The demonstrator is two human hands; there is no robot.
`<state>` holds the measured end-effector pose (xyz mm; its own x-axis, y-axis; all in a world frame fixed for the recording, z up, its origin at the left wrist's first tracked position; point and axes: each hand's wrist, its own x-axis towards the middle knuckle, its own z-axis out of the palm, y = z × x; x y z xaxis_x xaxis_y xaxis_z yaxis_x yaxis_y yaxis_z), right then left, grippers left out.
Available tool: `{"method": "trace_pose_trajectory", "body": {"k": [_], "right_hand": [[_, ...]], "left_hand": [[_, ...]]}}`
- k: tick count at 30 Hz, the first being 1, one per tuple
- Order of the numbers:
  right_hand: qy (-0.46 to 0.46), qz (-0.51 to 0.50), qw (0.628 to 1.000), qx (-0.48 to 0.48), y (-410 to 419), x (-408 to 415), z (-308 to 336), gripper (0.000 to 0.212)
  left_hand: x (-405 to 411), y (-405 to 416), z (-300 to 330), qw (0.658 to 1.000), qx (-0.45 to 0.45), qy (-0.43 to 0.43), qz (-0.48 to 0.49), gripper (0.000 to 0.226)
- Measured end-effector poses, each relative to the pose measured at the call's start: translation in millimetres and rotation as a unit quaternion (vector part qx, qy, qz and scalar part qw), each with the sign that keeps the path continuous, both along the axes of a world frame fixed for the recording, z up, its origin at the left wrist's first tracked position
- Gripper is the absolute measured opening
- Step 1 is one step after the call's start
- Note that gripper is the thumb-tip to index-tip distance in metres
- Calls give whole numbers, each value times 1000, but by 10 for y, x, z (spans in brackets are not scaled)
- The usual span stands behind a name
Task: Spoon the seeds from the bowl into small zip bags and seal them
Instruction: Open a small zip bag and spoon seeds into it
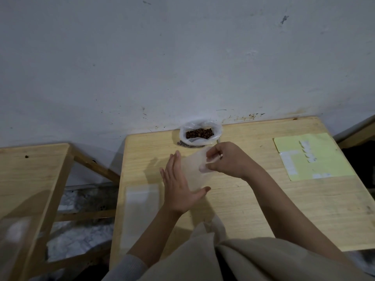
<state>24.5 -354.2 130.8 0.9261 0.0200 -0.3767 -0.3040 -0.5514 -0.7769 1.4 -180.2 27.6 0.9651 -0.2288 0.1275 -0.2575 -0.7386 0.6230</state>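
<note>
1. head view, and the right hand (227, 159) is pinching the far edge of a small clear zip bag (192, 169), thumb and fingers closed on the plastic, a ring showing on one finger.
2. the left hand (178, 185) is spreading flat and open, fingers straight and pointing away, thumb out to the right; it is lying against the left side and near end of that same bag, not clutching anything.
3. the bag is sitting between the two hands over the middle of the wooden table (253, 199); whether it is lifting off the wood or lying on it, i cannot tell, and it is looking empty.
4. beyond the hands, the seeds (199, 133) are waiting in a container lined with clear plastic (199, 130) at the far edge of the table, right by the wall (182, 57); they are looking brown and round, and a few are lying loose just left of the container.
5. a stack of flat clear bags (142, 209) is resting on the near left of the table, just beside the left forearm.
6. off to the right, a pale yellow sheet (316, 157) with white labels on it is lying flat, well apart from the hands.
7. a second wooden table (30, 169) is standing to the left, separated by a gap.
</note>
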Motion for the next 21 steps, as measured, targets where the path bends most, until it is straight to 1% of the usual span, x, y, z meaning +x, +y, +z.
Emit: {"method": "trace_pose_trajectory", "body": {"k": [4, 6, 7, 10, 12, 14, 16, 18, 21], "right_hand": [[-16, -20, 999, 25, 14, -21, -126, 22], [-16, -55, 995, 76, 4, -23, -181, 14], [-20, -73, 992, 105, -4, -19, -215, 14], [-23, -163, 970, 176, -42, 27, -386, 20], [-14, -249, 951, 183, -96, 91, -604, 19], [-20, -321, 937, 136, -151, 164, -851, 16], [-17, -355, 933, 58, -201, 260, -1061, 14], [-5, -354, 935, -18, -225, 338, -1208, 17], [14, -327, 940, -93, -222, 416, -1408, 27]], "left_hand": [[53, -129, 67, 998, -32, -56, 14, 109], [109, -136, 42, 996, -21, -82, 22, 104], [130, -128, 28, 996, -19, -84, 25, 103], [174, -90, -20, 996, -10, -73, 40, 102], [202, -57, -55, 996, 4, -64, 57, 102], [222, -20, -79, 996, 18, -55, 72, 102], [248, 16, -112, 995, 29, -44, 83, 103], [271, 46, -134, 995, 30, -35, 93, 105], [314, 67, -161, 995, 20, -41, 94, 108]]}}
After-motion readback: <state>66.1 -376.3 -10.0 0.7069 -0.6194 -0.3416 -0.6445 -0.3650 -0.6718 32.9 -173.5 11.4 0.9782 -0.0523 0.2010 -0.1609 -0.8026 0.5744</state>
